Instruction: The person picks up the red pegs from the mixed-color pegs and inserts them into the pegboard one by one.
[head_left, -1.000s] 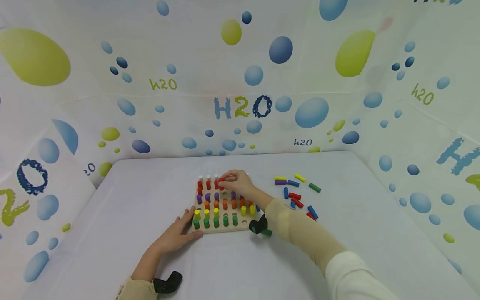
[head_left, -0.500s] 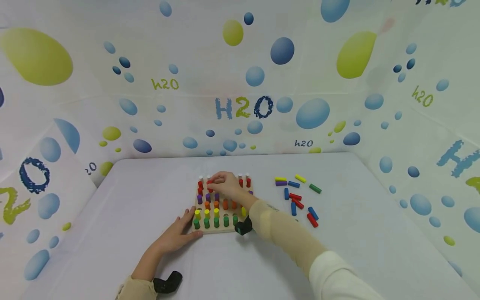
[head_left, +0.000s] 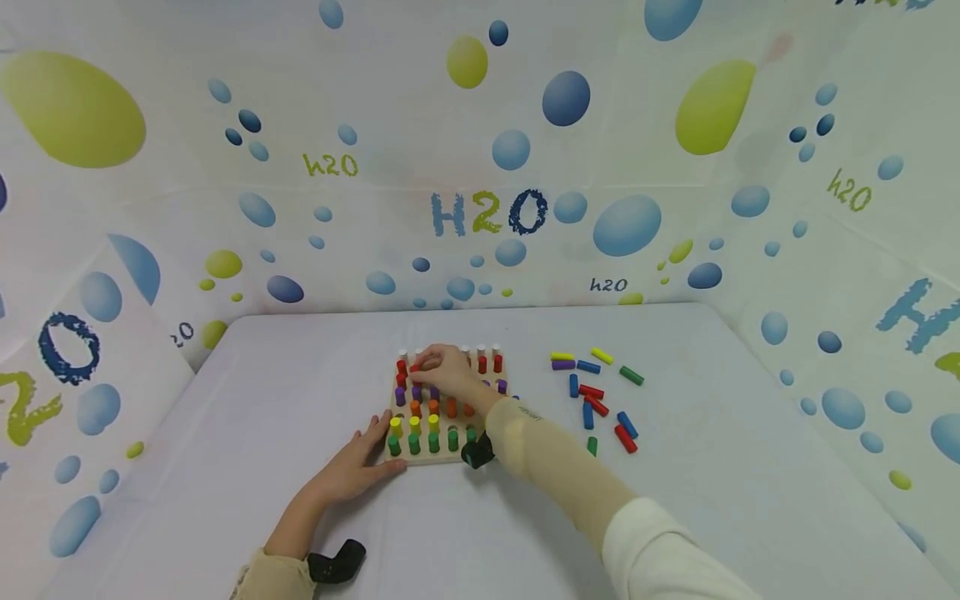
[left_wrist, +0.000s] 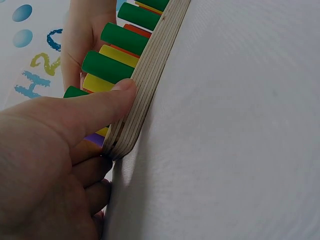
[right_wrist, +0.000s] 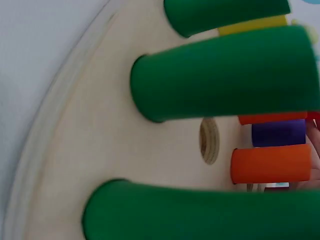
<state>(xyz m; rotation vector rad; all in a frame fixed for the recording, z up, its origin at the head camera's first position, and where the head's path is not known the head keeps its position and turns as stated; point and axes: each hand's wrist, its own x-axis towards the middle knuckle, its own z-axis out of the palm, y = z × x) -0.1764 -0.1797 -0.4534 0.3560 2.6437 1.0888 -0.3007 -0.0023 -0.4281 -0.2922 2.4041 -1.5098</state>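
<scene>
A wooden pegboard (head_left: 442, 458) carries upright pegs in coloured rows, green (head_left: 414, 443) nearest the front, then yellow, orange, purple, red and white. At its front left corner my left hand (head_left: 337, 475) holds it, the thumb (left_wrist: 112, 102) pressing the front edge and the fingers along the left side. Over the red row at the back left, my right hand (head_left: 452, 375) pinches a red peg (head_left: 415, 369) between thumb and fingertips. The peg's lower end is hidden. Part of the board's right side lies behind the right hand and sleeve. A bare hole (right_wrist: 209, 141) shows behind the green pegs.
Loose pegs lie scattered on the white tablecloth right of the board: blue (head_left: 588, 415), red (head_left: 626, 438), yellow (head_left: 602, 356), green (head_left: 632, 375) and purple (head_left: 562, 365). A patterned sheet (head_left: 360, 217) stands behind the table.
My right hand has moved left across the red row with the red peg, uncovering pegs at the board's back right. My left hand stays at the corner.
</scene>
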